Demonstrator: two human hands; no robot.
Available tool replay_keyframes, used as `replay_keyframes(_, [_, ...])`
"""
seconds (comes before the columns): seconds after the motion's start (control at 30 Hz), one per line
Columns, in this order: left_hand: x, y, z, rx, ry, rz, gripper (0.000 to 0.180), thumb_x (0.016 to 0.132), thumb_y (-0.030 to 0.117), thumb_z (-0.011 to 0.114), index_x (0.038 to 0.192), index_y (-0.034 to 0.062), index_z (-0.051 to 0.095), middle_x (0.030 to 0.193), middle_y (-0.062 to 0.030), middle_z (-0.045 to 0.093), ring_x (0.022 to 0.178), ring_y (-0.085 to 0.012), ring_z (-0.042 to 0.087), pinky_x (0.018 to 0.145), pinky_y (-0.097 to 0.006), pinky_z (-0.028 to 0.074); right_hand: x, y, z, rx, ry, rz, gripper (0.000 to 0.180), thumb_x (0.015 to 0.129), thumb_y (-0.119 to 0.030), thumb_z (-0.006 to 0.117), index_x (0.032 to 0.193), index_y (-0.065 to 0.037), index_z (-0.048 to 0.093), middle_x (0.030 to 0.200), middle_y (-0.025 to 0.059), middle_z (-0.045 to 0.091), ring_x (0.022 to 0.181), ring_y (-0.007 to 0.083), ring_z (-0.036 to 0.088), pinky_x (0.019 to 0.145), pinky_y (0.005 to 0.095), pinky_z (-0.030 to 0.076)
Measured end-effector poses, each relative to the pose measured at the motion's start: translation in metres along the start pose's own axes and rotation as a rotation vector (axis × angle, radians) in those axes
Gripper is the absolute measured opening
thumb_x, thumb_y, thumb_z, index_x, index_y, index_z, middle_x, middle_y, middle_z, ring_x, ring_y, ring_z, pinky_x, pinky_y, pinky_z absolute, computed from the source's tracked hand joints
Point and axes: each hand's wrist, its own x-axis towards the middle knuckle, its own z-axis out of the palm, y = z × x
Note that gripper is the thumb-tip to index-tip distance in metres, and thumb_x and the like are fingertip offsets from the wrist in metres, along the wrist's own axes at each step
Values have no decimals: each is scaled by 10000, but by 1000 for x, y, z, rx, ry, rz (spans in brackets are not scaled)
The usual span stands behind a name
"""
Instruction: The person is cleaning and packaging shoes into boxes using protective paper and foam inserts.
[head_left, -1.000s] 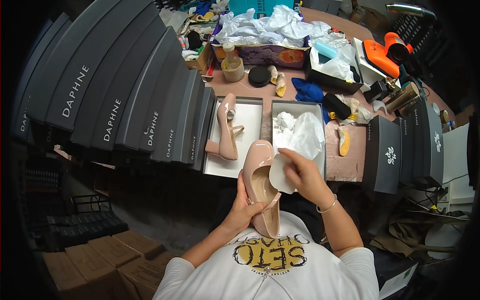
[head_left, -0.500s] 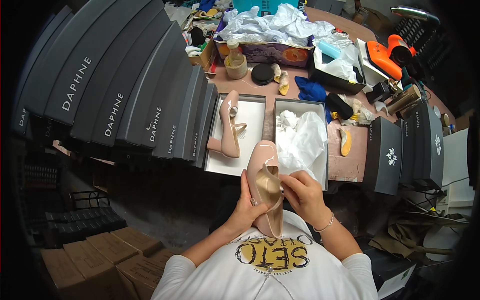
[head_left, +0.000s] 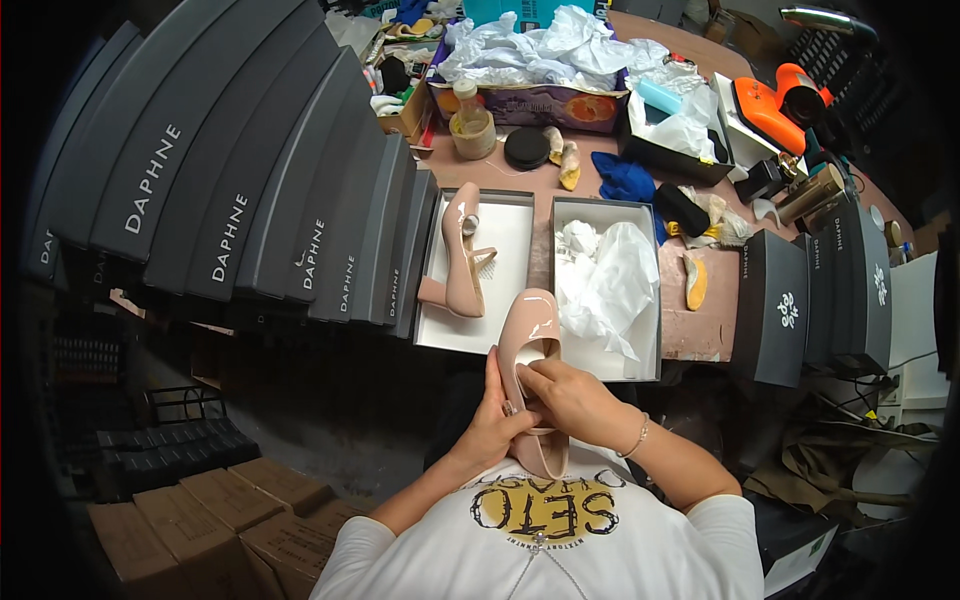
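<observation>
Far left, beside the open box point(head_left: 505, 240), lean smooth, dark grey card boxes point(head_left: 265, 190), their lids on. The open box has a flat white inside and holds one shoe point(head_left: 463, 290), lying on its side: glossy pink, with a blunt heel, a thin strap and a round, shiny buckle. Its mate is not in there yet. That second shoe point(head_left: 525, 322) is in the hands, on the near side of the open box toward its right corner, its shiny rounded toe pointing away from the body. The left hand point(head_left: 490, 425) grips its side, thumb over the edge. The right hand point(head_left: 585, 403) has its fingers down in the opening, so that part looks unfinished; whether they pinch anything, I cannot tell. A pale patch shows inside, near the toe.

Right of the open box, a grey tray point(head_left: 610, 370) holds thin, crumpled white paper point(head_left: 615, 290), not wrapped round either shoe.
</observation>
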Motion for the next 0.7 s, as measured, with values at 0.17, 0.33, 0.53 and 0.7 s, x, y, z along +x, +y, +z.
replay_keyframes(0.17, [7, 9, 12, -29, -7, -16, 1093, 796, -77, 573, 1503, 147, -230, 1461, -151, 257, 1277, -199, 408, 985, -320, 453, 23, 0, -13, -119, -12, 169, 250, 780, -153, 667, 981, -19, 603, 933, 111, 624, 914, 284, 649, 683, 385, 540])
replay_keyframes(0.33, [12, 4, 2, -119, 78, 4, 1010, 776, -99, 559, 1533, 190, -44, 1432, -122, 314, 1346, -239, 374, 1073, -396, 398, 40, 30, -14, -3, -236, 9, 227, 759, -220, 709, 842, -58, 574, 750, 90, 576, 650, 291, 626, 603, 395, 515])
replay_keyframes(0.53, [18, 4, -6, -156, 135, 39, 1021, 756, -86, 533, 1532, 141, -90, 1473, -128, 250, 1364, -239, 325, 1059, -368, 399, 50, 24, 17, -251, -90, -145, 173, 728, -192, 660, 817, -66, 582, 757, 75, 588, 652, 261, 645, 590, 365, 517])
replay_keyframes(0.7, [12, -4, -9, -126, 105, -3, 1040, 790, -70, 544, 1526, 135, -162, 1492, -134, 218, 1366, -220, 306, 1080, -347, 360, 51, 21, 6, -293, -242, -119, 128, 725, -172, 636, 820, -89, 614, 758, 55, 594, 663, 224, 654, 631, 335, 512])
